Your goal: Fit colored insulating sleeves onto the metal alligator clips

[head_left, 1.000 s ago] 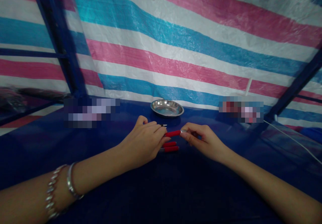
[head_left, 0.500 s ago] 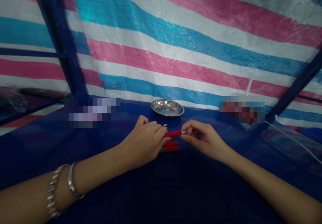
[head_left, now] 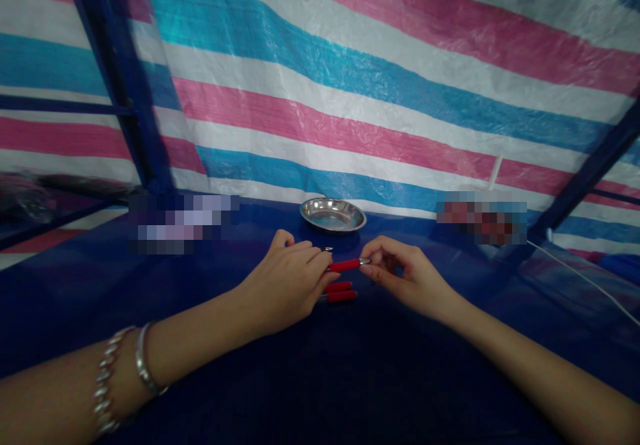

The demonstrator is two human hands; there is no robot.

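Pen [head_left: 345,266], red-gripped, held over blue table [head_left: 280,385] near steel dish [head_left: 333,220]; rear clasped in left hand [head_left: 290,285], silver tip [head_left: 365,262] pinched in right hand [head_left: 407,278]; any lettering too small to read.

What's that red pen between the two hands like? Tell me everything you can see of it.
The red pen has a slim red section, plastic or rubber by its look, and a shiny, tapered, metallic tip. It is held almost level over the blue tabletop, its tip pointing right and slightly higher in view. The left hand grips and hides the other end; the right hand seems to pinch the tip.
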